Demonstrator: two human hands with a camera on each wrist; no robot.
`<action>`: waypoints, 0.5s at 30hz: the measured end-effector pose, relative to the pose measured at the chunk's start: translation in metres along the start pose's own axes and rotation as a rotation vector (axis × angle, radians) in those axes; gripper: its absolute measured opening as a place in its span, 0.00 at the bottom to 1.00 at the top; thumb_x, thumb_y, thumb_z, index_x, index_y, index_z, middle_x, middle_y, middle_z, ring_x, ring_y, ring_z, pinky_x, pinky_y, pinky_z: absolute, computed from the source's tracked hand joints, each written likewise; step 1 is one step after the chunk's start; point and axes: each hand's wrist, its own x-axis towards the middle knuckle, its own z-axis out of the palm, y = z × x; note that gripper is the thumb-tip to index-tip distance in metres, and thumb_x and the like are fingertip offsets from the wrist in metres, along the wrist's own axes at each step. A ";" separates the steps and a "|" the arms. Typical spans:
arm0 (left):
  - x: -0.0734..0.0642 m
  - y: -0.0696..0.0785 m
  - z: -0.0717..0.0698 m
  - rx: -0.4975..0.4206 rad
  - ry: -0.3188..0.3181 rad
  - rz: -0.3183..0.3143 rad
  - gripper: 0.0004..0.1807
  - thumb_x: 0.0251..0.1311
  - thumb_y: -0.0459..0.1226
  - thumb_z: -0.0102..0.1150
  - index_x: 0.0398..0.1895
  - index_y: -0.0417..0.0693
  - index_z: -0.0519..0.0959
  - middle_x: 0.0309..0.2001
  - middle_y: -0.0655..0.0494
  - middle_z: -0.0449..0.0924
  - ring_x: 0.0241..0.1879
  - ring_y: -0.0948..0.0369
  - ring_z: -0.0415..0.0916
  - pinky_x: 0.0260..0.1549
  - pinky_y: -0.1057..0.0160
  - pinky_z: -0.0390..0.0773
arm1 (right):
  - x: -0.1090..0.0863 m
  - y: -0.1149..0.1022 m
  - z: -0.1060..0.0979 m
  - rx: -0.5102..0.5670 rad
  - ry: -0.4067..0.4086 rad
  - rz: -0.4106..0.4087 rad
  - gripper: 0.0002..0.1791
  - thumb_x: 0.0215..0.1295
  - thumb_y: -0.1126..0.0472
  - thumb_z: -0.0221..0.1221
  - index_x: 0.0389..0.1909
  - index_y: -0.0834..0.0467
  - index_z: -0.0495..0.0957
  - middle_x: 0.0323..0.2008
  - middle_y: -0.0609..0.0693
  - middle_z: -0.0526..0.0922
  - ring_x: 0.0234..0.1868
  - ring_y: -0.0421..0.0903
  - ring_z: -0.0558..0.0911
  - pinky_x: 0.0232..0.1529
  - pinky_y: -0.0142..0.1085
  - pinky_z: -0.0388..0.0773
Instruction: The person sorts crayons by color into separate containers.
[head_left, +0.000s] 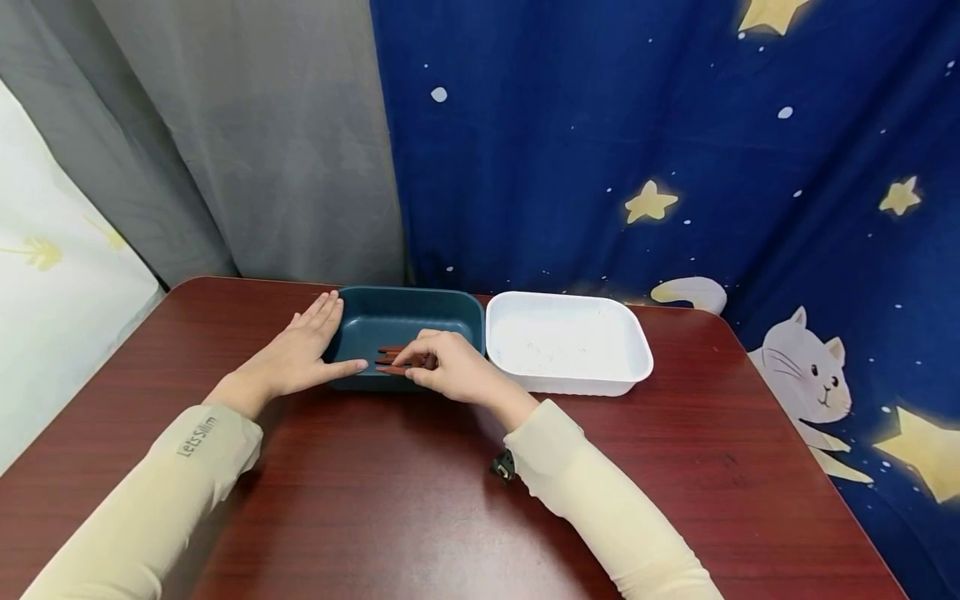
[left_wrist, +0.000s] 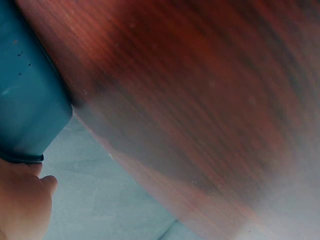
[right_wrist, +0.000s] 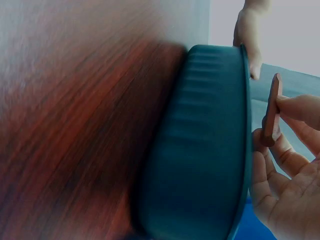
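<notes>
A dark teal tray (head_left: 408,302) stands at the table's far side. My left hand (head_left: 303,350) rests on its left end, fingers straight along the rim and thumb stretched toward the front edge. In the left wrist view only part of that hand (left_wrist: 25,200) shows beside the tray. Over the tray's front right part, my right hand (head_left: 453,367) holds several short reddish-brown pencil-like sticks (head_left: 390,370) with dark pointed tips, which point left. The right wrist view shows one stick (right_wrist: 272,110) between thumb and fingers, above the tray's rim; the others are mostly hidden.
A white tray (head_left: 570,333) stands against the teal tray's right side, with small dark specks on its bottom. Both are on a reddish-brown wooden table (head_left: 375,500). A grey curtain (head_left: 285,150) and a blue star-patterned curtain (head_left: 540,150) hang behind the table.
</notes>
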 end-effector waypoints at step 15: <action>-0.001 -0.002 0.000 -0.017 -0.001 0.001 0.62 0.60 0.71 0.49 0.79 0.37 0.38 0.81 0.43 0.31 0.80 0.46 0.29 0.73 0.33 0.44 | 0.025 0.027 -0.002 0.001 0.051 0.061 0.10 0.66 0.64 0.63 0.46 0.54 0.88 0.40 0.50 0.83 0.34 0.42 0.77 0.37 0.28 0.75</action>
